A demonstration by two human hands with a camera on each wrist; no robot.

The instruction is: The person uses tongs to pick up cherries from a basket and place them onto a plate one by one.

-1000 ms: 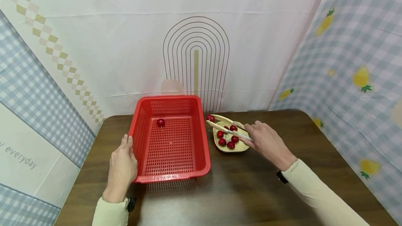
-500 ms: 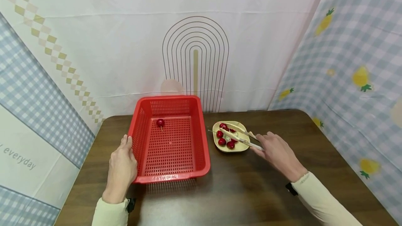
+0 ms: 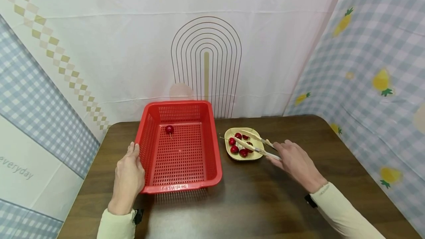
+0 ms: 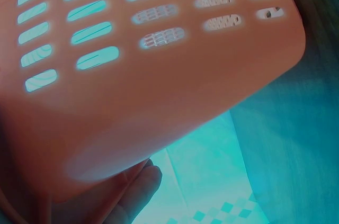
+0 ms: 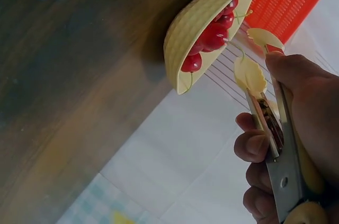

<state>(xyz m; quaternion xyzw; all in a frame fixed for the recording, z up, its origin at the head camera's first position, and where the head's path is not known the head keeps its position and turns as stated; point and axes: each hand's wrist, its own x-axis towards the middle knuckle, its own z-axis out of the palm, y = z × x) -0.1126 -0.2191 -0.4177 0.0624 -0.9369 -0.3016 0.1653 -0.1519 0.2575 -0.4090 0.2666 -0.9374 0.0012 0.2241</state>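
My left hand [image 3: 127, 174] grips the left rim of the red perforated basket [image 3: 217, 165], with fingertips curled over it. The left wrist view is filled by the basket's slotted wall [image 4: 159, 86], a finger [image 4: 140, 189] at its edge. One cherry [image 3: 169, 130] lies inside near the far end. My right hand [image 3: 295, 163] holds metal tongs [image 3: 262, 152] with cream, scalloped tips. Those tips are spread over a cream bowl [image 3: 247, 158] holding several red cherries [image 3: 234, 149]; one cherry [image 3: 238, 135] appears between them in the head view. In the right wrist view the thumb presses one tong arm.
Everything stands on a dark wood table [image 3: 265, 202], the bowl just right of the basket. A patterned white cloth [image 3: 139, 47] hangs behind the table's far edge, and a checked cloth [image 3: 365, 84] hangs on the right.
The tongs, which had a cherry between their tips beside the basket's rim, have moved right over the bowl. Their tips have spread slightly since half a second ago. My left hand stays put.
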